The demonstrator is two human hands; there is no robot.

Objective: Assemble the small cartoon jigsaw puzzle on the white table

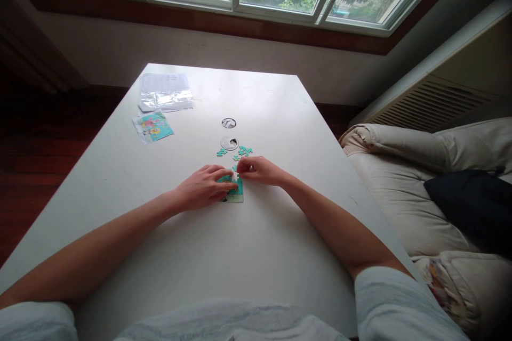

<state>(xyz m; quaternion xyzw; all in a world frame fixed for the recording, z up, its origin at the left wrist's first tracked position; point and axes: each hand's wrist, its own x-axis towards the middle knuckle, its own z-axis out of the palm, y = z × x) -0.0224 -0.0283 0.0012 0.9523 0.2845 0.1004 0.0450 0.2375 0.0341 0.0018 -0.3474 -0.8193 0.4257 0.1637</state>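
A small partly built teal jigsaw puzzle (pixel 237 194) lies on the white table (pixel 260 256). My left hand (pixel 204 187) rests flat on the puzzle's left side, fingers stretched over it. My right hand (pixel 258 169) is curled at the puzzle's top right corner, with fingertips pinched on a pale puzzle piece (pixel 235 175). Several loose teal pieces (pixel 241 152) lie just beyond the hands.
A picture card in a plastic sleeve (pixel 152 127) and a clear bag on papers (pixel 165 92) lie at the table's far left. Two round cable holes (pixel 229 133) sit mid-table. A cream sofa (pixel 404 181) with a dark cushion (pixel 472 208) stands to the right. Windows are ahead.
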